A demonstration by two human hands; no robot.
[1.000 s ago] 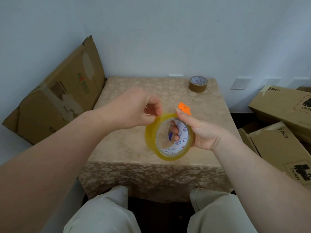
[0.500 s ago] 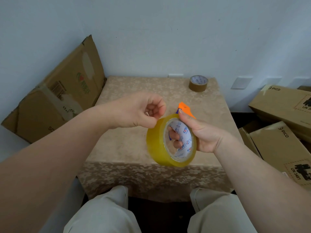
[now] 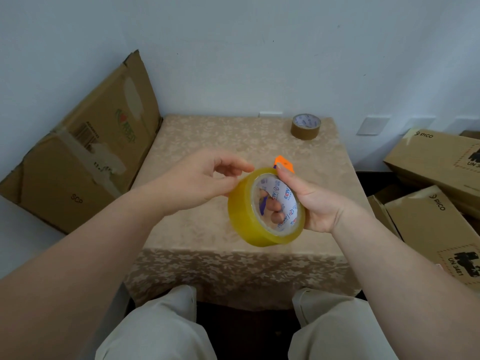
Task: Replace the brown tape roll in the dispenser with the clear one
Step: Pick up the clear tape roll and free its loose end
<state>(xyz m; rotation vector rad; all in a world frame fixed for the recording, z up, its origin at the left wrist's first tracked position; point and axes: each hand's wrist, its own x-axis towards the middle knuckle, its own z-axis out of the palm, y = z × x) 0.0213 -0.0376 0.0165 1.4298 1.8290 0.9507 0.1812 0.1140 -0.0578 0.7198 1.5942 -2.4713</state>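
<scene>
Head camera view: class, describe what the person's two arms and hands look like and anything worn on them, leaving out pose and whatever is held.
Both forearms are bare all the way to the frame edge: no sleeves show. The left hand and right hand carry no gloves, and no rings, watch or wristband can be seen. The fingernails look short and unpainted. Light beige trousers cover the knees below.

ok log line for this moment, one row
right hand: holds clear tape roll | left hand: picks at roll's rim | brown tape roll: on table, far right
</scene>
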